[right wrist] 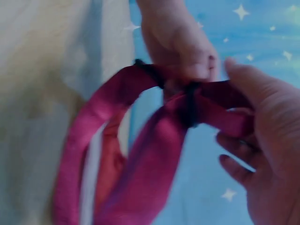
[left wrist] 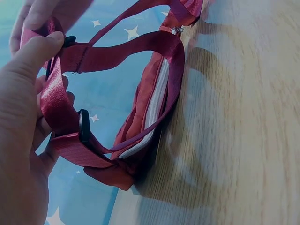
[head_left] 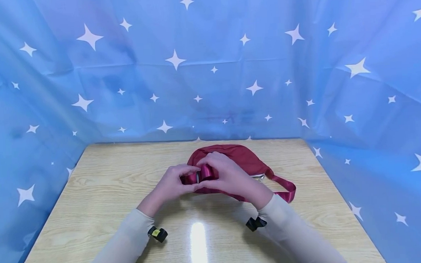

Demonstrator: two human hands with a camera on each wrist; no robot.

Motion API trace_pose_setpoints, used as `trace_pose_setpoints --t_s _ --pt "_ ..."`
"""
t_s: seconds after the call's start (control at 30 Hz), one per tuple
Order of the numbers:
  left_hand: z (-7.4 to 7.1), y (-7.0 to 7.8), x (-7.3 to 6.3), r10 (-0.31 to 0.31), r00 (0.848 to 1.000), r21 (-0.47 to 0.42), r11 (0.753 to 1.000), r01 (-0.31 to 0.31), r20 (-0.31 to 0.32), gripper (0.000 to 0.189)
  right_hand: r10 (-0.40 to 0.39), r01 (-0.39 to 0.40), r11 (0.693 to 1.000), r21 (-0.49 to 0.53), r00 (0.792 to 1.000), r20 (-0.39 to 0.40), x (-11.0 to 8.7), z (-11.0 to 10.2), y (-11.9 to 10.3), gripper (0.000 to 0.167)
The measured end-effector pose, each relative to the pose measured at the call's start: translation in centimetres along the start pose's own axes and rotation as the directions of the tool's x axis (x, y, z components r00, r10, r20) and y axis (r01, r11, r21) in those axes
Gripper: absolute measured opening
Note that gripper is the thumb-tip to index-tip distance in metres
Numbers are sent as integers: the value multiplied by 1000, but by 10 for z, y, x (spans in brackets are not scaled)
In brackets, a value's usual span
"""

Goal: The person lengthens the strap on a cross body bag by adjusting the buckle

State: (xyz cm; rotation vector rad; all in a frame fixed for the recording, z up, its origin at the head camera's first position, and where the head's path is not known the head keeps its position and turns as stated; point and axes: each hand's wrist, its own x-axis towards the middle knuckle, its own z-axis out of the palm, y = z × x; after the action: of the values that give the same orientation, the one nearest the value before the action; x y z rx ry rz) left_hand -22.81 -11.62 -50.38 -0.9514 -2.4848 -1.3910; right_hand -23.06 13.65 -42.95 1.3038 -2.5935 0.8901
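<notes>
A star-printed blue curtain (head_left: 212, 28) hangs from nine o'clock to three. At six, glare (head_left: 198, 247) streaks the wood-grain table (head_left: 109, 180).

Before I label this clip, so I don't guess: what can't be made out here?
Head view: part of the bag, hidden by the right hand.
Left wrist view: part of the zipper, hidden by the strap.
Right wrist view: details of the dark fitting, lost in blur; the strap's lower run, cut off by the bottom edge.
</notes>
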Motion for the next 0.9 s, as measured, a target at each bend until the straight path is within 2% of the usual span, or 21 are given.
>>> trace_pose_setpoints --t_s 0.1,0.2,0.3,0.4,0.5,0.6,0.63,0.7,0.77,0.8,0.9 --pt "0 -1 0 -8 1000 -22 1000 8 -2 45 6 0 998 -59 994 105 10 -6 -5 43" --pt "0 -3 -1 -3 1000 -37 999 3 -1 43 45 -33 996 -79 987 152 15 -8 -6 40" --pt "1 -4 -1 9 1000 -48 999 -9 -8 42 68 -68 998 -6 989 127 15 -6 -7 39" --pt "1 -5 0 25 1000 -47 999 -26 -17 40 97 -104 985 134 994 51 12 -1 -7 39" --pt "1 -5 -1 29 999 -36 999 -29 -16 36 166 -147 934 325 986 -31 10 8 -6 39" --pt "0 -5 -2 11 1000 -30 1000 -11 -3 34 247 -167 849 502 964 -96 8 13 -9 39" --pt "0 -5 -2 -1 1000 -31 1000 1 2 35 270 -170 821 546 957 -107 8 14 -10 39" --pt "0 -5 -2 -12 1000 -29 999 12 6 36 287 -166 791 589 951 -117 7 13 -11 39" --pt "0 -5 -3 -16 1000 -32 999 17 11 38 278 -168 793 586 955 -102 6 10 -10 42" --pt "0 -5 -3 -14 1000 -29 999 15 12 39 265 -175 808 563 961 -81 6 7 -9 43" --pt "-1 -6 -4 8 1000 -16 1000 -8 11 42 184 -168 911 376 983 -8 9 -4 -9 47"
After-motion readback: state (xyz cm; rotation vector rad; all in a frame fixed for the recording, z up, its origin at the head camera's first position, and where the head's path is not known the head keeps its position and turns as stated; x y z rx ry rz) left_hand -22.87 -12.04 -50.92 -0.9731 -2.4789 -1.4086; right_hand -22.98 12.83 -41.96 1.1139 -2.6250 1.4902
